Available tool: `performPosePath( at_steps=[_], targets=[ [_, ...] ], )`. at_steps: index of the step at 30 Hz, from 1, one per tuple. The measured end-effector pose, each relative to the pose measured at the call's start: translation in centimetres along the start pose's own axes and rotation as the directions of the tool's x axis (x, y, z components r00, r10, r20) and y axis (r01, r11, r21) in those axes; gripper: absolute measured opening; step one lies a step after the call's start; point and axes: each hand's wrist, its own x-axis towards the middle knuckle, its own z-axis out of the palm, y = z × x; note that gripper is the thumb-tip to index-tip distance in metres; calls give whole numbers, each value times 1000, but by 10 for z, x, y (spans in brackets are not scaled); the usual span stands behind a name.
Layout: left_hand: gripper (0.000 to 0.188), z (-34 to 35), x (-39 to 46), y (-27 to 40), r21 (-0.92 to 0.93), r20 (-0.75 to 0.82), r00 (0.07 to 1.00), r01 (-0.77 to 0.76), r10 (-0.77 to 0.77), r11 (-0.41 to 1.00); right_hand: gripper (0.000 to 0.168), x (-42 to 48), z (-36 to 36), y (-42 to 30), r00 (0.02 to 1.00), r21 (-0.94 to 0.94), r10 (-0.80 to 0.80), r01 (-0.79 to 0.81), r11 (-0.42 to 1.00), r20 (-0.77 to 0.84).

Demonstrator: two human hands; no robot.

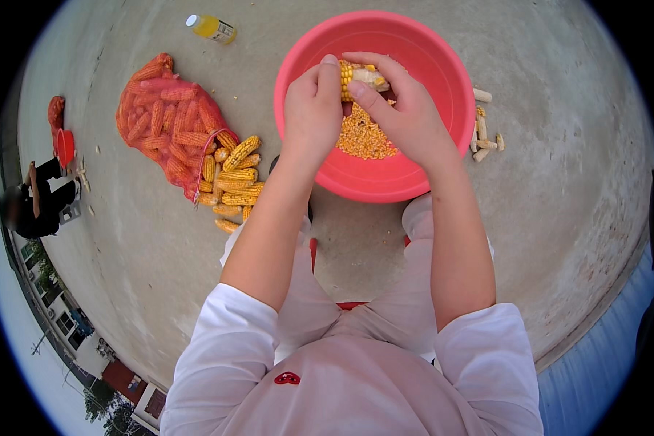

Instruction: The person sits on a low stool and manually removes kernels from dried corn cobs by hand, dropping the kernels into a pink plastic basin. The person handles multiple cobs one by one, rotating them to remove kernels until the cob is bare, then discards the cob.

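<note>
Over a red plastic basin (370, 188) I hold a dried corn cob (369, 79) lying roughly crosswise. Yellow kernels still cover its left part, while the right part is mostly bare and pale with a few kernels on it. My left hand (315, 106) grips the kernel-covered end. My right hand (406, 106) curls around the stripped end, thumb against the cob's near side and fingers over the far side. Below my hands, a heap of loose corn kernels (362, 136) lies on the basin's floor, partly hidden by my hands.
Left of the basin, a red mesh sack (163, 120) of corn spills several cobs (240, 177) onto the concrete. Beyond it lies a bottle of yellow drink (212, 29). Stripped cobs (482, 131) lie at right. Far left, a person (38, 199) sits near another red basin (65, 148).
</note>
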Motion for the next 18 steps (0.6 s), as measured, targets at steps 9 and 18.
performPosePath(
  at_steps=[9,18],
  targets=[
    [48,8,-9,5,39,-56,996,-64,66,997,27,5,11,11,981,-26,-110,108,994,-161],
    [39,-2,-4,13,-140,31,988,157,-154,978,27,1,-1,-7,997,152,71,-70,986,-4]
  ],
)
